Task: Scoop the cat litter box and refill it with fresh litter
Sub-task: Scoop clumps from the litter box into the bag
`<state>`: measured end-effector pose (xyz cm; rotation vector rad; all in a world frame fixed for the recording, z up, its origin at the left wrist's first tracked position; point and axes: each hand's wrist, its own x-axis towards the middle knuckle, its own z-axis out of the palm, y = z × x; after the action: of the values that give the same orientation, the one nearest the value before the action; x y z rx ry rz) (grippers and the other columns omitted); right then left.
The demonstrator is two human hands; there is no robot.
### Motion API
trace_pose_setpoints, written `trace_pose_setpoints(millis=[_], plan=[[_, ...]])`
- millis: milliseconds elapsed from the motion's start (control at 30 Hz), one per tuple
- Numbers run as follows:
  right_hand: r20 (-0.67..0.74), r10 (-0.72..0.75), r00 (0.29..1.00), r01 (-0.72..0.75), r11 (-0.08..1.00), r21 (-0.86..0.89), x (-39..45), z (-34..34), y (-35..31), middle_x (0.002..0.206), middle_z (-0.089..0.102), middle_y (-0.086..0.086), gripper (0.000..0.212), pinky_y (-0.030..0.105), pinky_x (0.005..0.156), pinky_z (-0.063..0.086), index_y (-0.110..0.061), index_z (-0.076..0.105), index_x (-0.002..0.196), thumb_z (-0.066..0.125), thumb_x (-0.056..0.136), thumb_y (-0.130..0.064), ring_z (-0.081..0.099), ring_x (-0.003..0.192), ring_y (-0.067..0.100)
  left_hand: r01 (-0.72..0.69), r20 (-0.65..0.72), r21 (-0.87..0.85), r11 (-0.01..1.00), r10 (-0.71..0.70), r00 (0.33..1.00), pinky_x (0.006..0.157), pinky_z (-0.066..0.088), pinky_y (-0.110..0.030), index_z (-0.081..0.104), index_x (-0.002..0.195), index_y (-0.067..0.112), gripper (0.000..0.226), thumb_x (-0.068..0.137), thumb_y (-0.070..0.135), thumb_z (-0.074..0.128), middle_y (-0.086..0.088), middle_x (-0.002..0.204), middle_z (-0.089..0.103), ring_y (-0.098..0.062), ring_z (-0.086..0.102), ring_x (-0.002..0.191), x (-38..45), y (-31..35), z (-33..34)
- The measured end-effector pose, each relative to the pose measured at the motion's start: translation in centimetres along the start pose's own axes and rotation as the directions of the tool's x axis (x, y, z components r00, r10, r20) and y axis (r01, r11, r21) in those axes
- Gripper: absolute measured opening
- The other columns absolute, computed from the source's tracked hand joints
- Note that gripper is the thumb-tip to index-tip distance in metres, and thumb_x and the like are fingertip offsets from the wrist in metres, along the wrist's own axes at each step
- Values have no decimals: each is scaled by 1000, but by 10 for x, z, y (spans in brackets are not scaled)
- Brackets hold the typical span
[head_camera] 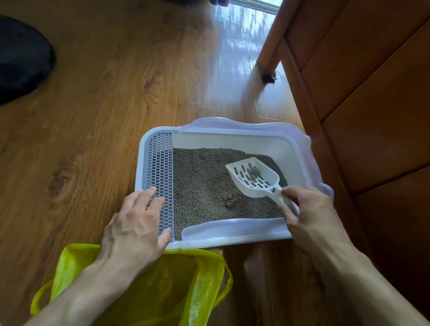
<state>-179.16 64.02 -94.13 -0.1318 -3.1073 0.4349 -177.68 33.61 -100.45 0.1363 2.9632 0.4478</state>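
While the right hand (306,211) grips the scoop (254,178) with a clump (254,172) and the left hand (139,223) presses flat on the litter box (143,158), tilting toward the bag (165,293) at 6 o'clock could spill it.

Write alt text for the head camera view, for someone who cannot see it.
A person's right hand holds a white slotted plastic scoop with clumps in it above grey litter in a white plastic litter box. The left hand rests flat on its grey grid step; a yellow plastic bag lies open nearby.
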Motion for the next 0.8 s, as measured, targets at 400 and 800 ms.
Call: trace_pose_setpoints(millis=[400,800], plan=[[-19,-18,1000,19,1000,23,-3,0,-9,93,61,6,13,32,81,37,-16,70,101,64,90,-19,61,84,23,20,7,8,1000,-20,1000,97,50,-46,62,127,13,65,70,36,82,-7,142,52,-28,45,131,3,2,3],[-9,14,1000,-12,993,121,-10,4,-8,92,60,3,17,38,75,53,-16,69,107,64,91,-21,60,79,20,17,-7,-7,1000,-17,1000,98,50,-46,60,130,13,65,73,37,79,-7,144,50,-28,42,133,0,3,3]])
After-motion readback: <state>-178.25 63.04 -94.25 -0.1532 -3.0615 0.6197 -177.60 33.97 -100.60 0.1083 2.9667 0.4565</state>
